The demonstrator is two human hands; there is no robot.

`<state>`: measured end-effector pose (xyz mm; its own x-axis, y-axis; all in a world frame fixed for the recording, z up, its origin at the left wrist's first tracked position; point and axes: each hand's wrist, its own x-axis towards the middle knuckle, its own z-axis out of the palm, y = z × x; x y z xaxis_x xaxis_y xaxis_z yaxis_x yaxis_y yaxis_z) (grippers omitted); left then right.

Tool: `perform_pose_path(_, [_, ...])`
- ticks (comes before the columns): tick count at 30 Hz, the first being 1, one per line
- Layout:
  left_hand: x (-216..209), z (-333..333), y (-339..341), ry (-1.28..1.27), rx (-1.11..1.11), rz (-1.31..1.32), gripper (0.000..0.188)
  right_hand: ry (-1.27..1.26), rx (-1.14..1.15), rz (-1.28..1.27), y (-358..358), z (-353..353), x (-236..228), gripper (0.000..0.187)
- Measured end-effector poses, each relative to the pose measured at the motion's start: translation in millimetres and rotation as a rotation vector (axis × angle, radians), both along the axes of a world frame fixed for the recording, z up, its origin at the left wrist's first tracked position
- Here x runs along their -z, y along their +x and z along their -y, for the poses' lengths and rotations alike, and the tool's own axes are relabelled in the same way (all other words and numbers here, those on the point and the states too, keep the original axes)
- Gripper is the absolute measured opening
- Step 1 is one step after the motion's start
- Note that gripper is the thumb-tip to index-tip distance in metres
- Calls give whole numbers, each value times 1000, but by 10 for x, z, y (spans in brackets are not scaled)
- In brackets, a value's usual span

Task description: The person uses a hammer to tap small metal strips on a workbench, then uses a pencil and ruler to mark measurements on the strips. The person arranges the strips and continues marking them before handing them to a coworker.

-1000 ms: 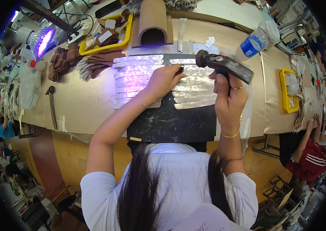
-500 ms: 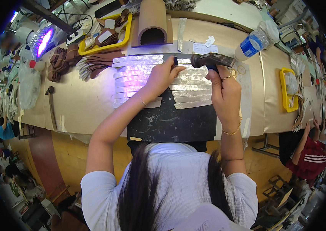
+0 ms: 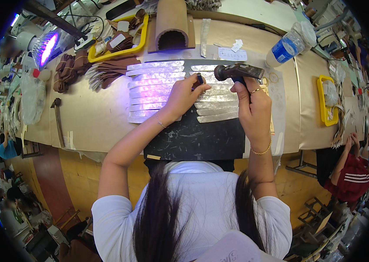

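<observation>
My left hand point(image 3: 185, 92) is closed around a short dark punch-like tool point(image 3: 200, 79), held upright at the inner ends of the right-hand strips. My right hand point(image 3: 254, 101) grips a hammer point(image 3: 239, 71) by its handle, with the dark metal head raised to the right of the punch. Two columns of silvery strips lie under and beside my hands: the left strips point(image 3: 149, 94) glow purple under a lamp, the right strips point(image 3: 217, 111) fan slightly. Both columns rest on a black mat point(image 3: 193, 142). The lower tip of the punch is hidden by my fingers.
Behind the mat stands a brown half-round tube point(image 3: 172, 22). A yellow tray point(image 3: 119, 56) of brown pieces, strap bundles point(image 3: 65, 72) and a lit lamp point(image 3: 47, 49) are at left. A water bottle point(image 3: 284, 51) and another yellow tray point(image 3: 327, 101) are at right. A second hammer point(image 3: 58, 122) lies left.
My left hand has shifted a little toward me with the punch, from the top strip to one lower down. The hammer has moved slightly left and nearer.
</observation>
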<state>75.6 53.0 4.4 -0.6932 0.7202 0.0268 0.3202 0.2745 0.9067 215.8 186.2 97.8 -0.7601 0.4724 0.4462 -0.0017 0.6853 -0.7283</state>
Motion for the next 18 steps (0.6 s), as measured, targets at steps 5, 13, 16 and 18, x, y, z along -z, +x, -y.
perform_pose_path(5, [2, -9, -2, -12, 12, -36, 30, 5, -10, -6, 14, 11, 21, 21])
perform_pose_path(13, [-16, -9, -1, -59, 40, -89, 32, 8, -10, 19, 26, 17, -14, 22])
perform_pose_path(16, [-39, -12, 5, -68, 50, -116, 31, 30, -9, -4, 26, 12, -25, 22])
perform_pose_path(18, [-15, -18, 9, -40, 63, -207, 31, 43, -9, -3, 34, 9, -42, 23])
